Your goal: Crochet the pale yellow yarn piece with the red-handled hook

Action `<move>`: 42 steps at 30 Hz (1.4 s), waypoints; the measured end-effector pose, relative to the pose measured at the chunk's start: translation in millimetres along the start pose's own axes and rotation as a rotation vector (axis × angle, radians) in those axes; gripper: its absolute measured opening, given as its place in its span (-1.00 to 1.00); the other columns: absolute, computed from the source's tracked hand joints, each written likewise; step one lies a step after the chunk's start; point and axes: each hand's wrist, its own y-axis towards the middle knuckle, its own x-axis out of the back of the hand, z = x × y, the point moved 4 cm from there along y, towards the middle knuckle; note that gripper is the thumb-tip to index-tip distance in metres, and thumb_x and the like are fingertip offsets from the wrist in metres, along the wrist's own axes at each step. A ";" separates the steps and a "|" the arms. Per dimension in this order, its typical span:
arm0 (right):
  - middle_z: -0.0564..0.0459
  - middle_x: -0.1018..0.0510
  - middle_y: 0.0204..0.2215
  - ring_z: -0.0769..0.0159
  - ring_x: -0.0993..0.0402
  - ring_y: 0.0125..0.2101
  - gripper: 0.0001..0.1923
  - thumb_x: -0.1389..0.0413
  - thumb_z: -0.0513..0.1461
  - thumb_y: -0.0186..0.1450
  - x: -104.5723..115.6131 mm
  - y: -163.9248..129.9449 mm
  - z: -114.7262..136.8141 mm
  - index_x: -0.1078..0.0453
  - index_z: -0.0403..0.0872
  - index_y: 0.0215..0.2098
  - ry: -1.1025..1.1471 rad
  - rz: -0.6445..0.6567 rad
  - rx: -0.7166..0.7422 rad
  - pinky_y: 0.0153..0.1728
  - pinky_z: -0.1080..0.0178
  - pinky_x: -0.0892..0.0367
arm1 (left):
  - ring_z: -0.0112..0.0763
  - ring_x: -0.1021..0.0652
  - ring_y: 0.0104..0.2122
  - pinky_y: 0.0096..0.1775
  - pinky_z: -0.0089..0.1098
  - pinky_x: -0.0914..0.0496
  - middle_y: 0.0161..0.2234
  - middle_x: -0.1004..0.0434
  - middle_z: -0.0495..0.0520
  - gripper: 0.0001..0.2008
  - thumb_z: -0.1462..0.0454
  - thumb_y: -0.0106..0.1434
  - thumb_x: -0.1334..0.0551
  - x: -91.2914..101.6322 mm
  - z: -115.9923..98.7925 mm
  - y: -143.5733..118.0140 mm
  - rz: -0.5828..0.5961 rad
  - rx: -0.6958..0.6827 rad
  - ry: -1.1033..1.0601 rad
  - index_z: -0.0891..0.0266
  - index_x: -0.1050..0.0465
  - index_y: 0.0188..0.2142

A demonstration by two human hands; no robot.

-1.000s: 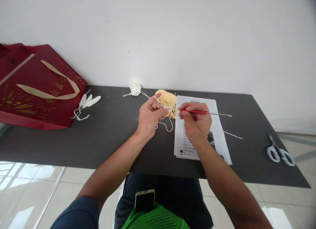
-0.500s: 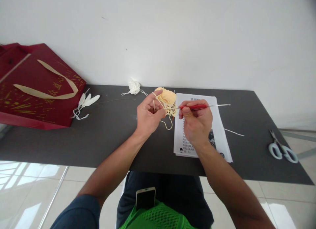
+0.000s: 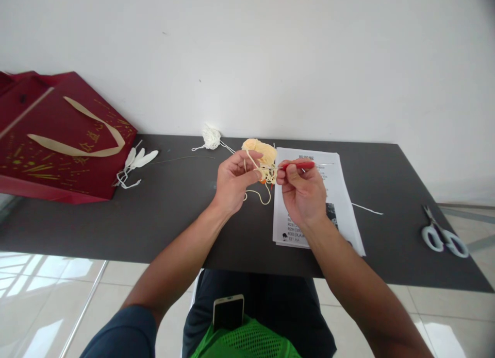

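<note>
My right hand (image 3: 303, 193) is closed on a crochet hook (image 3: 305, 166) with a red handle and a thin metal shaft at each end. The hook's left tip reaches to the pinched thumb and fingers of my left hand (image 3: 234, 180), where pale yellow yarn (image 3: 253, 162) is held and looped over the index finger. Just behind my hands lies a yellow yarn ball (image 3: 261, 149), with a loose tangle of yellow strands (image 3: 268, 173) in front of it. Small orange bits show among the strands. Exactly where the hook meets the yarn is too small to tell.
Printed sheets (image 3: 332, 190) lie under my right hand on the dark table (image 3: 174, 208). Scissors (image 3: 443, 234) rest at the right. A white yarn ball (image 3: 211, 137), white crocheted pieces (image 3: 139, 158) and a red paper bag (image 3: 77, 147) are to the left. A phone (image 3: 228, 312) is at my lap.
My right hand and the hook have shifted slightly left, toward my left hand. The left hand has turned a little, still holding the yarn.
</note>
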 end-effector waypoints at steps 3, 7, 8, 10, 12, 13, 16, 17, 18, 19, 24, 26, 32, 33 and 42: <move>0.17 -0.66 -0.37 0.52 -0.54 -0.45 -0.80 -0.43 -0.16 0.15 -1.1 -1.0 -4.2 -0.53 -0.01 -0.35 -0.002 -0.022 -0.022 -0.41 0.44 -0.55 | -0.61 -0.40 -0.55 -0.42 -0.51 -0.32 -0.54 -0.47 -0.11 -0.80 0.38 0.04 -0.44 1.1 1.4 -1.1 -0.026 -0.016 0.041 0.22 -0.60 -0.30; 0.15 -0.68 -0.37 0.54 -0.57 -0.43 -0.84 -0.41 -0.18 0.20 -4.1 -3.5 -6.9 -0.56 -0.04 -0.33 0.003 -0.032 -0.028 -0.37 0.48 -0.57 | -0.57 -0.47 -0.48 -0.34 -0.47 -0.39 -0.47 -0.53 -0.07 -0.87 0.36 0.07 -0.44 3.7 2.3 -0.4 -0.048 -0.067 0.075 0.21 -0.60 -0.34; 0.15 -0.68 -0.37 0.54 -0.57 -0.43 -0.85 -0.40 -0.18 0.20 -4.9 -4.1 -7.2 -0.57 -0.05 -0.34 0.004 -0.034 -0.027 -0.37 0.49 -0.57 | -0.54 -0.50 -0.44 -0.31 -0.46 -0.41 -0.43 -0.55 -0.06 -0.87 0.36 0.07 -0.44 4.5 1.6 0.0 -0.054 -0.096 0.094 0.21 -0.60 -0.35; 0.15 -0.68 -0.38 0.54 -0.57 -0.44 -0.87 -0.40 -0.19 0.21 -6.3 -5.2 -7.3 -0.57 -0.05 -0.34 0.004 -0.037 -0.025 -0.37 0.49 -0.57 | -0.52 -0.52 -0.37 -0.27 -0.44 -0.42 -0.36 -0.56 -0.04 -0.88 0.38 0.06 -0.43 5.6 -0.3 0.5 -0.064 -0.163 0.140 0.21 -0.61 -0.36; 0.16 -0.68 -0.40 0.54 -0.57 -0.45 -0.87 -0.40 -0.20 0.21 -7.6 -6.1 -7.3 -0.57 -0.05 -0.35 0.001 -0.039 -0.020 -0.38 0.49 -0.57 | -0.53 -0.51 -0.39 -0.29 -0.45 -0.40 -0.37 -0.55 -0.04 -0.88 0.39 0.07 -0.42 5.9 -1.4 0.5 -0.078 -0.195 0.176 0.21 -0.60 -0.37; 0.16 -0.68 -0.41 0.53 -0.57 -0.46 -0.87 -0.40 -0.19 0.21 -8.2 -6.5 -7.3 -0.57 -0.05 -0.35 -0.004 -0.042 -0.017 -0.38 0.48 -0.57 | -0.55 -0.49 -0.41 -0.31 -0.46 -0.40 -0.38 -0.55 -0.05 -0.85 0.39 0.07 -0.42 5.6 -1.4 0.5 -0.083 -0.189 0.183 0.20 -0.60 -0.33; 0.16 -0.68 -0.42 0.52 -0.57 -0.47 -0.85 -0.40 -0.18 0.20 -8.9 -7.4 -7.6 -0.56 -0.04 -0.34 -0.023 -0.061 -0.008 -0.39 0.46 -0.58 | -0.56 -0.50 -0.44 -0.34 -0.48 -0.40 -0.37 -0.56 -0.07 -0.60 0.39 0.06 -0.42 3.4 -1.1 0.4 -0.091 -0.146 0.193 0.16 -0.57 -0.07; 0.16 -0.68 -0.42 0.52 -0.57 -0.47 -0.84 -0.41 -0.18 0.19 -9.0 -7.5 -7.8 -0.56 -0.04 -0.34 -0.026 -0.067 -0.004 -0.39 0.45 -0.58 | -0.56 -0.51 -0.44 -0.34 -0.48 -0.41 -0.36 -0.56 -0.08 -0.50 0.38 0.05 -0.43 2.4 -1.3 0.3 -0.092 -0.139 0.202 0.16 -0.53 0.03; 0.16 -0.68 -0.42 0.52 -0.57 -0.48 -0.83 -0.41 -0.18 0.19 -9.0 -7.7 -8.1 -0.55 -0.04 -0.34 -0.027 -0.072 0.001 -0.38 0.45 -0.58 | -0.56 -0.52 -0.44 -0.34 -0.48 -0.41 -0.36 -0.56 -0.08 -0.42 0.38 0.06 -0.43 1.5 -1.6 0.2 -0.092 -0.136 0.215 0.15 -0.48 0.11; 0.17 -0.68 -0.41 0.52 -0.58 -0.47 -0.83 -0.41 -0.17 0.20 -8.8 -7.8 -8.3 -0.55 -0.04 -0.33 -0.029 -0.076 0.008 -0.38 0.45 -0.58 | -0.57 -0.51 -0.45 -0.34 -0.48 -0.41 -0.36 -0.56 -0.09 -0.36 0.37 0.07 -0.43 0.7 -2.0 0.1 -0.093 -0.136 0.228 0.15 -0.44 0.17; 0.16 -0.68 -0.41 0.47 -0.59 -0.47 -0.84 -0.37 -0.17 0.24 -6.7 -8.2 -9.4 -0.53 -0.04 -0.29 -0.086 -0.089 0.049 -0.35 0.36 -0.60 | -0.62 -0.46 -0.51 -0.38 -0.51 -0.39 -0.39 -0.57 -0.12 -0.27 0.36 0.07 -0.44 -1.2 -4.3 -1.0 -0.111 -0.134 0.261 0.13 -0.39 0.25; 0.15 -0.67 -0.43 0.45 -0.60 -0.46 -0.84 -0.36 -0.17 0.25 -5.9 -8.0 -9.9 -0.52 -0.05 -0.29 -0.100 -0.091 0.065 -0.35 0.34 -0.60 | -0.60 -0.48 -0.49 -0.36 -0.50 -0.41 -0.40 -0.57 -0.12 -0.31 0.35 0.08 -0.44 -1.3 -5.6 -1.4 -0.112 -0.133 0.251 0.14 -0.43 0.23; 0.16 -0.66 -0.44 0.40 -0.62 -0.44 -0.84 -0.35 -0.16 0.26 -7.1 -10.5 -9.6 -0.51 -0.01 -0.24 -0.177 -0.107 0.148 -0.35 0.28 -0.60 | -0.55 -0.53 -0.45 -0.33 -0.47 -0.43 -0.41 -0.60 -0.12 -0.38 0.35 0.09 -0.44 0.4 -4.7 -1.2 -0.103 -0.138 0.189 0.11 -0.49 0.18; 0.16 -0.66 -0.44 0.39 -0.62 -0.44 -0.83 -0.35 -0.15 0.26 -7.8 -12.3 -9.0 -0.53 0.00 -0.22 -0.212 -0.112 0.171 -0.35 0.27 -0.60 | -0.55 -0.54 -0.44 -0.33 -0.47 -0.42 -0.41 -0.61 -0.11 -0.37 0.35 0.09 -0.45 0.3 -4.0 -1.1 -0.098 -0.132 0.182 0.11 -0.49 0.18; 0.06 -0.74 -0.13 0.19 -0.69 -0.17 -0.70 -0.32 -0.32 0.24 -14.0 -38.1 6.9 -0.65 0.17 -0.11 -0.745 0.025 0.665 -0.06 0.05 -0.65 | -0.63 -0.47 -0.53 -0.58 -0.57 -0.12 -0.40 -0.65 -0.07 -0.31 0.34 0.02 -0.53 -2.8 -1.4 -1.7 -0.140 0.127 -0.086 0.09 -0.48 0.16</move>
